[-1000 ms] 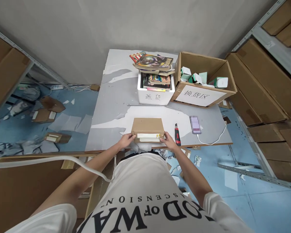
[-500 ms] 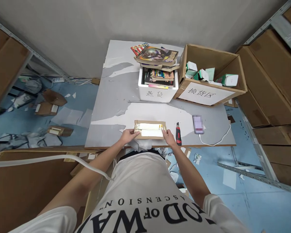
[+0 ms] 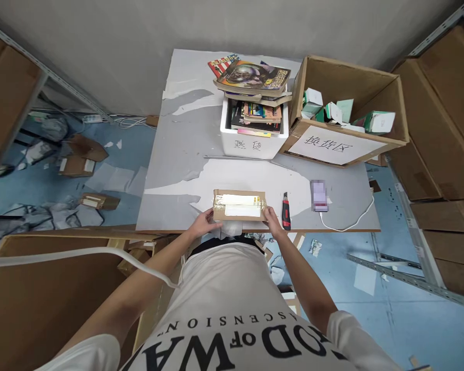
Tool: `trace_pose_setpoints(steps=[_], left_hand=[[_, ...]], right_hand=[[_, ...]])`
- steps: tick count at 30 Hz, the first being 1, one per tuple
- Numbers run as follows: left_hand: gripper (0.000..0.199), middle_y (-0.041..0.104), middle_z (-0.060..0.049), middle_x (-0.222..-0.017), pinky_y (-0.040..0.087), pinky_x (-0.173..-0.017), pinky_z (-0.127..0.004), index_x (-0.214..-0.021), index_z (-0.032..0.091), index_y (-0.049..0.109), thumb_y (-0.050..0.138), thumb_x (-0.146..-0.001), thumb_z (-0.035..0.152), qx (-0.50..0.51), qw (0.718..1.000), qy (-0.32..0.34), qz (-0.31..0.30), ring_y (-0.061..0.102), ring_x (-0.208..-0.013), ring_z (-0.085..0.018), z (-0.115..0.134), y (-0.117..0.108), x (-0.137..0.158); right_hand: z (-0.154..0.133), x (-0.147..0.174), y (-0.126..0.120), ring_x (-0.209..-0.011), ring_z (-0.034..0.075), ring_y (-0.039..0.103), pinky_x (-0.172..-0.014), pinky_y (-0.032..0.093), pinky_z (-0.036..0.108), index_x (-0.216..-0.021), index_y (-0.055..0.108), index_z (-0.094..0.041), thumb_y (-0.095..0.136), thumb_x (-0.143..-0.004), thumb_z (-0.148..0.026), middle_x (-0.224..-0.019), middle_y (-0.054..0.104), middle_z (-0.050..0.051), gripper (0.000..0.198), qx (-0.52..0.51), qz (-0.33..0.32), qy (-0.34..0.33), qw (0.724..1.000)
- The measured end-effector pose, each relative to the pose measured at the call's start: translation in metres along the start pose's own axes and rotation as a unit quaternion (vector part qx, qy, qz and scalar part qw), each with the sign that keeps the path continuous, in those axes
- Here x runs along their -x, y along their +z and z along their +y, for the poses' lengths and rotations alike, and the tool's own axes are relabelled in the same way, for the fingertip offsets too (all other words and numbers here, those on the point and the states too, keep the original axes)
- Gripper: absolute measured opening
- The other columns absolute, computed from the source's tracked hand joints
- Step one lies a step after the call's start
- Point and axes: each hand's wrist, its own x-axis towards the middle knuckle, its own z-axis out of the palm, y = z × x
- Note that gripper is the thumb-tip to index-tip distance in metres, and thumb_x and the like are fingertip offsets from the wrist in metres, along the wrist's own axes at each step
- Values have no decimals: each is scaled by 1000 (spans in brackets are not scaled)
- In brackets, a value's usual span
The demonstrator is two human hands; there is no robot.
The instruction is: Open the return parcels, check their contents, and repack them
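Small carton (image 3: 239,205): turned since a second ago; its labelled, taped side, which then faced the person, now lies uppermost.
Carton's place: at the middle of the front edge of the worktop (image 3: 178,170), long side along that edge; whether it rests there or is slightly raised, I cannot tell.
Left hand (image 3: 203,225): at the carton's near left corner, thumb and forefinger spread; the thumb has left the labelled face, where it lay half a second ago.
Right hand (image 3: 272,221): fingers against the carton's right end; whether they pinch it, I cannot tell.
Cutter (image 3: 286,212): red and black, near the front edge, just right of the right hand.
Phone (image 3: 319,196): toward the front right corner, screen blurred, white cable (image 3: 346,229) attached.
White tub (image 3: 268,149): behind the carton, books (image 3: 253,77) piled above its rim.
Large box (image 3: 361,77): at the back right corner, beside the tub, holding green-and-white packets (image 3: 382,122).
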Motion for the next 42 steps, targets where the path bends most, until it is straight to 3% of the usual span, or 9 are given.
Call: trace_pose_setpoints(steps=[3, 6, 9, 18, 22, 28, 33, 38, 42], left_hand=[[88, 59, -15, -130, 38, -107, -47, -126, 13, 55, 86, -48, 43, -46, 999, 9, -20, 53, -122, -34, -3, -6, -3], [77, 64, -12, -123, 39, -106, -49, -117, 17, 62, 83, -49, 46, -109, 994, -1, -17, 53, -121, -36, -3, -13, -11], [72, 66, -10, -121, 39, -105, -50, -113, 18, 65, 81, -50, 51, -139, 990, -5, -19, 54, -120, -37, -3, -17, -18], [77, 68, -10, -117, 40, -106, -48, -119, 15, 63, 71, -62, 65, -30, 999, 9, -20, 56, -118, -32, 24, -20, -18], [86, 67, -13, -118, 43, -104, -49, -122, 13, 61, 79, -52, 61, 15, 1000, -1, 6, 57, -117, -33, 24, -17, -25], [82, 71, -12, -110, 49, -97, -47, -108, 13, 68, 83, -41, 57, 9, 998, -60, 24, 60, -113, -34, 7, -15, -40], [73, 71, -13, -108, 49, -96, -44, -101, 14, 69, 86, -40, 50, 33, 996, -81, 28, 62, -111, -34, 5, -14, -44], [63, 68, -13, -116, 43, -103, -42, -106, 15, 68, 79, -52, 45, 20, 994, -92, 49, 60, -115, -30, -12, -28, -30], [63, 64, -11, -123, 41, -104, -41, -109, 17, 68, 76, -49, 35, -70, 994, -88, 17, 57, -119, -32, -26, -41, -15]], right_hand=[[21, 1, -11, -127, 25, 47, -97, 44, 42, -121, 52, -29, 47, -81, -52, -137, 51, 6, 46, -52, -1, 3, 999], [38, -2, -15, -131, 28, 43, -102, 39, 47, -127, 50, -28, 61, -69, -35, -142, 46, 7, 60, 31, 8, -25, 999], [43, -8, -9, -126, 29, 47, -103, 38, 48, -128, 48, -25, 65, -65, -29, -135, 52, 10, 65, 92, -13, -51, 994], [3, -4, -1, -102, 21, 59, -89, 47, 36, -95, 53, -23, 59, -75, -47, -103, 65, 6, 32, 29, -32, -124, 991], [-6, -2, 2, -78, 18, 59, -72, 47, 31, -80, 48, -23, 51, -77, -60, -80, 62, 2, 37, 109, 18, -94, 989], [-4, -9, 14, -68, 18, 50, -68, 40, 30, -67, 43, -24, 44, -78, -65, -68, 54, 0, 43, 201, 95, -61, 973], [3, -14, 14, -73, 19, 53, -72, 42, 32, -71, 47, -24, 47, -77, -63, -73, 59, 2, 40, 199, 109, -45, 973], [30, -3, 9, -90, 21, 62, -78, 48, 34, -96, 56, -22, 35, -82, -49, -100, 66, 8, 36, 61, 94, -23, 993], [57, 11, 14, -103, 22, 61, -86, 49, 36, -108, 52, -22, 56, -66, -32, -120, 60, 10, 44, 36, 69, -27, 997]])
